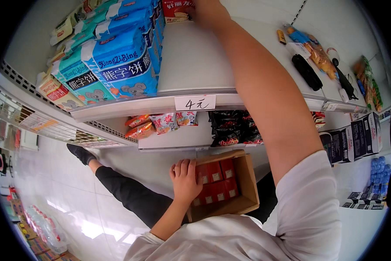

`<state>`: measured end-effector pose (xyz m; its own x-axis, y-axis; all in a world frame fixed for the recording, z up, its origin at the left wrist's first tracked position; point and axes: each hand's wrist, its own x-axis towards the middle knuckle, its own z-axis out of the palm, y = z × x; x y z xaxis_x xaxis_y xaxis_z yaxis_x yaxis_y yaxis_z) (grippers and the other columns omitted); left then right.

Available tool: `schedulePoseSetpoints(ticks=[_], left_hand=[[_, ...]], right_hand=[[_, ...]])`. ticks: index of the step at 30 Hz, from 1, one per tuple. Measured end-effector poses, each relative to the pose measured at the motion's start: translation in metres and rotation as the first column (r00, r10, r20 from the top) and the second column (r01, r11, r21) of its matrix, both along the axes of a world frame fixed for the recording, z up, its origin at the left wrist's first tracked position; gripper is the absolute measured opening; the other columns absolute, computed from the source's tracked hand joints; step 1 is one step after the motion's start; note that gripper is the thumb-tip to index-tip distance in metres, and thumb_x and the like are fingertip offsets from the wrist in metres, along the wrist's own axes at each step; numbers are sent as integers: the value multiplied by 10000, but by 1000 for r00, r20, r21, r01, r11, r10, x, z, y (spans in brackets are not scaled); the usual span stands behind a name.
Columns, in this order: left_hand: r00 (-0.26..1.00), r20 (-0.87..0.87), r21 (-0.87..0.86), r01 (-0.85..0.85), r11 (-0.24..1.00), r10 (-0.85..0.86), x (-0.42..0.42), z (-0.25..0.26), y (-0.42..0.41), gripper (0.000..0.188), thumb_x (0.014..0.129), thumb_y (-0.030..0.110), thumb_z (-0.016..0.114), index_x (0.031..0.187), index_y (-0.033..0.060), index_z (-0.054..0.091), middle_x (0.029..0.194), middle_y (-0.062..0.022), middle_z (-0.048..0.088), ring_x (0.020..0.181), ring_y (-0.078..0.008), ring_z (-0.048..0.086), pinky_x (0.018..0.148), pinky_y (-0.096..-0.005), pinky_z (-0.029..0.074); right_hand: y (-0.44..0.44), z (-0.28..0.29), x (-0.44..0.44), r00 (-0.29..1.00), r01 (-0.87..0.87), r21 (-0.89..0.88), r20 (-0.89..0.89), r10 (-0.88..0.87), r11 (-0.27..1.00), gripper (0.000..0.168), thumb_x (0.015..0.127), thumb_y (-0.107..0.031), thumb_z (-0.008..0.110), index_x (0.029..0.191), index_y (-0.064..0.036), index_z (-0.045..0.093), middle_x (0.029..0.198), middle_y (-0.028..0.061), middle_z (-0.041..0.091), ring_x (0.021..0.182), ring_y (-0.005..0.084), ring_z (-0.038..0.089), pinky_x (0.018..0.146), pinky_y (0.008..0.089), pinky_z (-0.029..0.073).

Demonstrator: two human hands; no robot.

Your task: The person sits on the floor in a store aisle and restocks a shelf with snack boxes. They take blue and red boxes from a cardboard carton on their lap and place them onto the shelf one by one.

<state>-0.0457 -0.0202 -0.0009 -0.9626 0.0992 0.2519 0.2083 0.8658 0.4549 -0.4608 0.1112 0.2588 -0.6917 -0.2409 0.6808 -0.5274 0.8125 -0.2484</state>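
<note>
At the top of the view my right hand reaches onto the upper shelf, its fingers on a red snack box that stands beside the blue biscuit packs. Part of that hand is cut off by the picture's edge and blurred. Below, an open cardboard carton rests at my lap, with two rows of small red boxes inside. My left hand lies over the carton's left edge, fingertips near the red boxes; it does not plainly grip one.
Teal biscuit packs stand left on the shelf. A black case and bagged bread lie at right. The lower shelf holds orange snack bags and black packets. Dark cartons are at right, wrapped bottles on the floor at left.
</note>
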Motion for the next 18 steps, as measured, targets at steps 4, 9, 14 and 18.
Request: schedulePoseSetpoints(ticks=[4,9,14,18], left_hand=[[1000,22,-10,3,1000,-3,2,3,-2,596,787,186,771,1346,75,594,1323,-154,602,1290,-376,535,1138,-584,366],[999,-33,-25,13,1000,-14,3,1,1,572,801,191,762,1336,66,601,1285,-166,610,1243,-387,552,1104,-578,391],[999,-48,-32,-19,999,17,7,-5,-4,545,814,205,755,1321,65,610,1281,-162,615,1245,-383,553,1095,-585,396],[997,-72,-28,5,1000,-7,6,-4,4,534,821,212,757,1315,63,622,1280,-159,623,1250,-382,552,1096,-581,396]], right_hand=[[-3,15,14,995,20,-3,99,-19,1000,609,904,-242,804,1455,-108,582,1381,225,553,1186,450,643,960,518,588],[13,-7,-6,996,49,41,72,-52,998,834,857,-247,850,1569,-107,438,1581,240,466,1257,479,636,1067,497,547],[12,9,10,999,49,-124,21,-47,991,934,846,-251,844,1622,-130,339,1663,263,301,1299,481,613,1071,514,554],[41,44,10,987,134,-251,-58,-153,959,735,874,-274,817,1520,-101,511,1578,260,466,1248,453,656,1054,507,553]])
